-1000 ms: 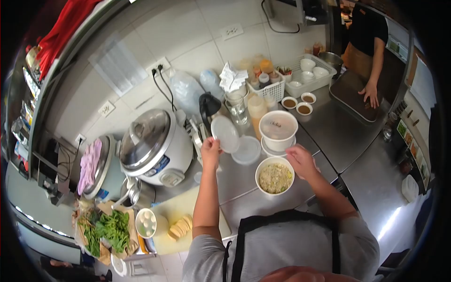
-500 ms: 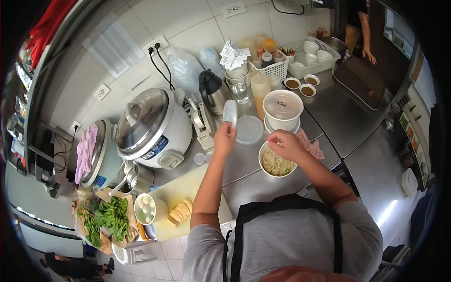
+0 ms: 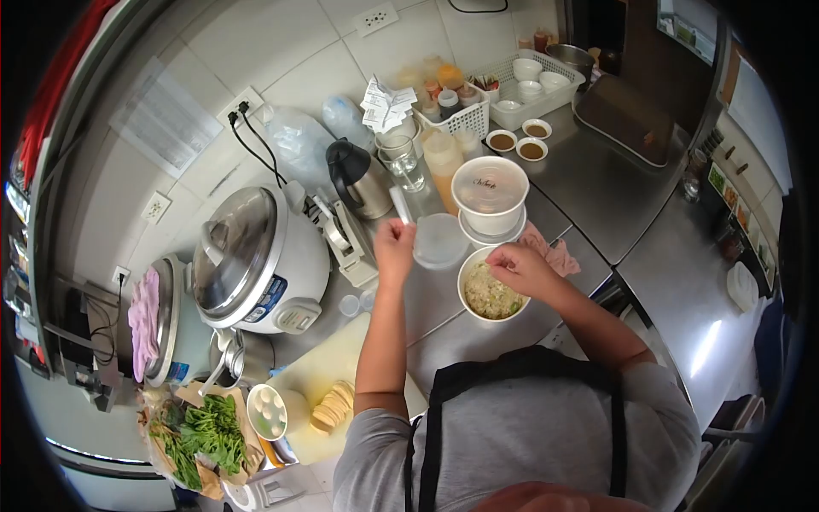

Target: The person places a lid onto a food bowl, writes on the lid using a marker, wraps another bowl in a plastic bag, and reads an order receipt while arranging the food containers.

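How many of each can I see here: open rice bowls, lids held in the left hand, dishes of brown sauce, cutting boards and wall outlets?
Open rice bowls: 1
Lids held in the left hand: 1
Dishes of brown sauce: 3
Cutting boards: 1
Wall outlets: 4
Total: 10

Bowl [image 3: 493,319] before tub [image 3: 490,194], cooker [image 3: 256,247] left (greens [image 3: 213,431] nearer)

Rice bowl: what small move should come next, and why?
Probably draw the right hand aside: it covers part of the uncovered rice bowl in this view, while the left hand holds a lid edge-on, so clearing the opening seems sensible.
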`<state>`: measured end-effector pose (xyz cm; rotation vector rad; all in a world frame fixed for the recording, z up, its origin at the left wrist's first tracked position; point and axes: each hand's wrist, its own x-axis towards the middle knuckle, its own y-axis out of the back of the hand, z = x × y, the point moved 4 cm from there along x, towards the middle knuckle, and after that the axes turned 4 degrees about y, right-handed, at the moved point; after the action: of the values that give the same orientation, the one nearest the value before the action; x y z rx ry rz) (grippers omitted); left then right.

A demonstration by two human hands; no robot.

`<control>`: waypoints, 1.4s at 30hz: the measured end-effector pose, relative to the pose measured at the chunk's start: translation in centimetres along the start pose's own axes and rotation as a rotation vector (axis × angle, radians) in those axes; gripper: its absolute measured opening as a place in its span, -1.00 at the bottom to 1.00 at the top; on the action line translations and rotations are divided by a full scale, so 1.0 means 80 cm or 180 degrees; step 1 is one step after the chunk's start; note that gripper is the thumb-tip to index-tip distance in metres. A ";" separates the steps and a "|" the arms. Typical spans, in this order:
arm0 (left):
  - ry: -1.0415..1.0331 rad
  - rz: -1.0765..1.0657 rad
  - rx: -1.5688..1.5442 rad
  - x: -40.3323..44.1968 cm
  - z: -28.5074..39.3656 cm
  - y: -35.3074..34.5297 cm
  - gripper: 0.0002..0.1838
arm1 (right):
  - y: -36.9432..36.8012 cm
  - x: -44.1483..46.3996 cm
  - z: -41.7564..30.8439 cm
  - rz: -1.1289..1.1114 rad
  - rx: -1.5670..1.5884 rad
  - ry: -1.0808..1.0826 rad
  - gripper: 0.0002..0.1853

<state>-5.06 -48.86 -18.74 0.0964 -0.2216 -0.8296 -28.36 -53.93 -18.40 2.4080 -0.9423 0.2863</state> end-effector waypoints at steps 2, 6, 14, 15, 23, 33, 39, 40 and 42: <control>0.0576 -0.0117 -0.1203 -0.011 0.032 0.011 -0.89 | -0.014 0.010 -0.010 -0.0075 -0.0084 0.0157 -0.80; 0.0834 -0.0609 -0.2273 -0.035 0.048 0.017 -0.84 | -0.029 0.027 -0.048 -0.0164 -0.0579 0.0512 -0.70; 0.1595 -0.0687 -0.3056 -0.060 0.041 0.032 -0.77 | -0.036 0.028 -0.063 -0.0234 -0.1206 0.1354 -0.71; 0.1642 -0.0655 -0.3116 -0.062 0.042 0.035 -0.76 | -0.038 0.029 -0.060 -0.0228 -0.1155 0.1317 -0.73; 0.0704 -0.0561 -0.1301 -0.105 0.039 -0.002 -0.85 | -0.057 0.024 -0.038 -0.0336 0.0515 0.0039 -0.86; 0.0597 -0.0724 -0.1133 -0.120 0.053 -0.010 -0.86 | -0.067 0.015 -0.034 -0.0856 0.2177 -0.0335 -0.72; 0.0655 -0.0818 -0.1223 -0.126 0.056 -0.010 -0.87 | -0.061 0.014 -0.041 -0.1118 0.2236 -0.0433 -0.71; 0.0697 -0.0843 -0.1285 -0.127 0.059 -0.010 -0.88 | -0.060 0.013 -0.043 -0.1155 0.2257 -0.0474 -0.71; 0.0751 -0.0896 -0.1368 -0.128 0.059 -0.010 -0.88 | -0.059 0.013 -0.045 -0.1181 0.2400 -0.0444 -0.72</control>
<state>-13.42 -41.84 -15.89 -0.1818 0.1996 -1.1199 -24.41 -49.67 -16.93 3.2633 -0.4549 0.3861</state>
